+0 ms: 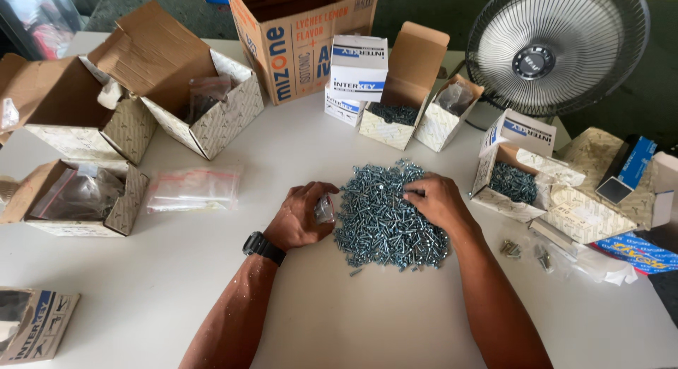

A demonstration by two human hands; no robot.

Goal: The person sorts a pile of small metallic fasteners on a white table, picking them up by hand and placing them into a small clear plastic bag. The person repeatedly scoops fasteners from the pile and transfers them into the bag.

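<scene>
Nearest, at the left edge, a small printed box [32,325] lies on the white tabletop [395,319]. Past it both forearms reach in. The left hand [304,215], a black watch [263,247] on its wrist, rests beside the left edge of the screw pile [385,217]; its fingers are curled around a small clear bag [324,209], pinched against the palm. The right hand [434,199] lies palm down on the right upper part of the pile, fingers loosely bent and touching the screws; whether it has any pinched I cannot tell. The pile sits mid-table between the hands. Left of the left hand lie flat plastic bags [192,189]. To the right, a few loose screws [510,249] lie in clear wrapping, and an open box of screws [512,184] stands just beyond. Farther back stand more open cartons [212,108], a tall cardboard box [300,37] and a fan [558,48].
</scene>
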